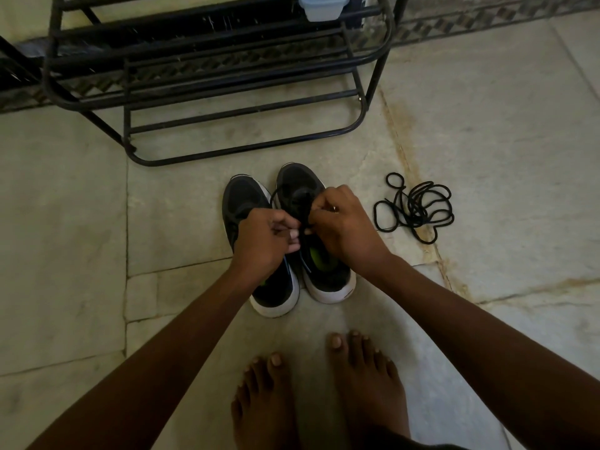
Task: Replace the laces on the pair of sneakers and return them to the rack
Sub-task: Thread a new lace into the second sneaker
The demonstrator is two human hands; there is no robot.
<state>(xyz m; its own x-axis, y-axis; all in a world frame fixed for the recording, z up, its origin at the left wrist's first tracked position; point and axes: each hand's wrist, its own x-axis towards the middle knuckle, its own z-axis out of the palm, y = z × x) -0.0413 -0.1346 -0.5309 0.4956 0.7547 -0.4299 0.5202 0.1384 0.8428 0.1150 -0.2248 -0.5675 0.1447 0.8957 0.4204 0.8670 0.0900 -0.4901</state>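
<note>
Two black sneakers with white soles stand side by side on the stone floor, toes pointing at the rack. The left sneaker (246, 203) is partly under my left wrist. Over the right sneaker (324, 274), my left hand (264, 237) and my right hand (344, 219) each pinch its black lace (276, 193) above the tongue, fingers curled. A loop of that lace shows by the toe. A loose pile of black laces (418, 207) lies on the floor to the right of the shoes.
A black metal shoe rack (207, 76) stands just beyond the sneakers, its lower bars bare. A pale blue plastic box (323, 6) sits on an upper shelf. My bare feet (311, 391) rest on the floor below the shoes.
</note>
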